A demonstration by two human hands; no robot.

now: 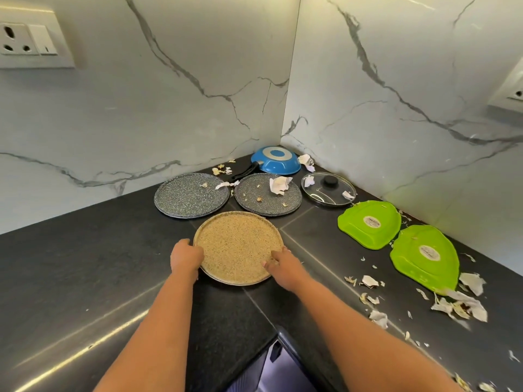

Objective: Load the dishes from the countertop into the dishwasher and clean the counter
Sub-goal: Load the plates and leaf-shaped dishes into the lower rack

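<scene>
A round tan speckled plate (238, 244) lies on the black countertop (85, 264) in front of me. My left hand (185, 257) grips its left rim. On the plate's lower right edge, my right hand (283, 265) curls its fingers over the rim. Behind it lie two grey speckled plates, one at the left (191, 195) and one at the right (267, 198), both with bits of garlic peel on them. An upturned blue pan (276, 159) sits in the corner. A glass lid (328, 188) and two upturned green dishes (369, 223) (424, 257) lie along the right wall.
Garlic peels (458, 305) are scattered over the right part of the counter and near the corner. Marble walls close the counter at the back and right. Sockets sit on the wall at upper left (25, 38) and far right (509, 91). The counter's inner edge drops off below (271, 343).
</scene>
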